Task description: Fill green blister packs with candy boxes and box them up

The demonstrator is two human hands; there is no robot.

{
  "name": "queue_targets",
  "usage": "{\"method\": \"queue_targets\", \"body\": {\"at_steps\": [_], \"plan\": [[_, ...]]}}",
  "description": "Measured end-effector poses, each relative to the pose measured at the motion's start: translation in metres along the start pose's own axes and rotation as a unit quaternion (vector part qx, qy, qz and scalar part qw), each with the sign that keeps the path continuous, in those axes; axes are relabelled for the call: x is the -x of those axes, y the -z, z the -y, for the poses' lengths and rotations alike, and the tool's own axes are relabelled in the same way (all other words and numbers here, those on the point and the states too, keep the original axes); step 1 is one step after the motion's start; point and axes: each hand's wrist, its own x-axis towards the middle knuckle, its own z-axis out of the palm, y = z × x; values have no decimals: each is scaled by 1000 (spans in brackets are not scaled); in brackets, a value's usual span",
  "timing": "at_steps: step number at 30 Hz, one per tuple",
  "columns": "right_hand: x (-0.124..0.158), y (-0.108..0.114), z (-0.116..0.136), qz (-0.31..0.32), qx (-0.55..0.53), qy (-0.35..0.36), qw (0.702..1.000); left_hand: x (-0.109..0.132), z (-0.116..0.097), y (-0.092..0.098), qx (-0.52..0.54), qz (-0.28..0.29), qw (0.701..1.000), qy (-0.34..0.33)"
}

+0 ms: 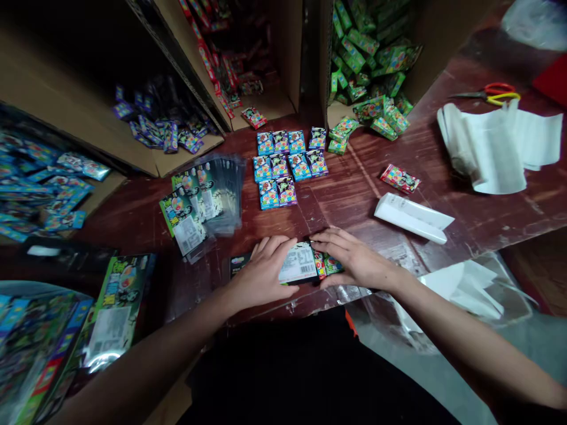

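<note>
A dark printed package with a white barcode label (297,264) lies flat at the table's near edge. My left hand (264,273) rests over its left part, thumb along the lower edge and fingers on top, gripping it. My right hand (352,260) is curled round its right end, over a red small box (319,264) and a green small box (331,264). Beyond my hands stand blue and purple small boxes (279,165) in short rows. A fanned stack of printed clear sleeves (208,198) lies to the left.
Open cartons hold blue boxes (57,189), purple boxes (163,127), red boxes (230,65) and green boxes (367,65). At right are scissors (494,94), white paper strips (491,147), a folded white sheet (411,217) and a loose red box (400,178). Filled packages (39,354) sit lower left.
</note>
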Motion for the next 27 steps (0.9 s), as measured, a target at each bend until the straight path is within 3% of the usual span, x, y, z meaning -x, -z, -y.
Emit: {"method": "queue_targets", "body": {"at_steps": [6, 9, 23, 27], "plan": [[21, 10, -12, 8, -1, -58, 998, -3, 2, -6, -32, -14, 999, 8], [25, 15, -15, 10, -33, -54, 998, -4, 1, -7, -29, -12, 1000, 0], [-13, 40, -16, -1, -114, -1, 993, 2, 6, 9, -7, -54, 998, 18], [-15, 50, -11, -91, -78, -44, 992, 4, 2, 12, 14, -103, 993, 55]]}}
